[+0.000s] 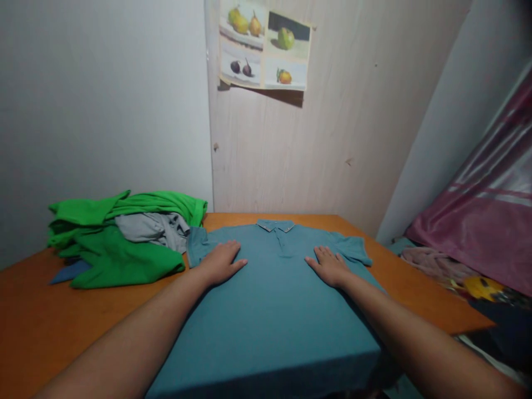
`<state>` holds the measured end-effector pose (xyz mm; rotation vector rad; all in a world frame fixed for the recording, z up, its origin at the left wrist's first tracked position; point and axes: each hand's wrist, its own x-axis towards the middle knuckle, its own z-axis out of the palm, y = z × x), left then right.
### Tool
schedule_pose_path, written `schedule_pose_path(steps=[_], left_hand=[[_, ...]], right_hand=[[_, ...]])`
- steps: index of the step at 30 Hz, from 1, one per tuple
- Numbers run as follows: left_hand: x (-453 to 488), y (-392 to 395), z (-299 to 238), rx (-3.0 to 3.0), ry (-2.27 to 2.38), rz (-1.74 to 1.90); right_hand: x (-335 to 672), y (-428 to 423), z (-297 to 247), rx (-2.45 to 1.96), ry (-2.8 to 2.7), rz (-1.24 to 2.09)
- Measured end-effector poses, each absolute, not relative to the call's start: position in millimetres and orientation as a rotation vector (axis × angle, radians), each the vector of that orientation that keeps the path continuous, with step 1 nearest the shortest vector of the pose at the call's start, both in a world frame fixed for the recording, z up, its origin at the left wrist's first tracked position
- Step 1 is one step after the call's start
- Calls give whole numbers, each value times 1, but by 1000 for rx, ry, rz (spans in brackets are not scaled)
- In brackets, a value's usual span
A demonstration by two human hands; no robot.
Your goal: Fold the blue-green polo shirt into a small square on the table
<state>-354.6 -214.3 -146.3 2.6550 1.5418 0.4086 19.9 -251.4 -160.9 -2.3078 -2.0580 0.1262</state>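
Observation:
A teal polo shirt (270, 310) lies spread flat, face up, on the orange-brown table (37, 316), its collar toward the wall and its hem hanging over the near edge. My left hand (221, 261) rests palm down on the shirt's chest near the left sleeve, fingers stretched out. My right hand (328, 265) lies flat on the chest near the right sleeve, fingers spread. Neither hand holds anything.
A pile of green and grey clothes (124, 241) sits on the table's left rear, with a blue piece under it. A fruit poster (264, 45) hangs on the wooden wall panel. To the right, off the table, are a magenta cloth (482, 221) and a yellow object (482, 288).

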Motion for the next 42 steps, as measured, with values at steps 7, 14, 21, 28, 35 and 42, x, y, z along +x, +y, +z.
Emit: schedule_pose_path(steps=[7,14,21,28,35,42], left_hand=[[-386,-204,-116,2370,2001,993],[-428,-191,-115,1962,2421,905],[-430,-189,-121,1814,2473,840],[-435,-186,-126,1783,2405,801],[-439,-178,-133,1804,2274,932],[-426,-176,-126,1781,2055,1275]], right_hand=[[24,-249,-167,-2301,-2073,64],[27,-246,-173,-2283,-2081,3],[27,-247,-176,-2280,-2081,-46],[26,-248,-174,-2277,-2087,-37],[26,-247,-174,-2270,-2069,-21],[26,-246,-174,-2264,-2071,-1]])
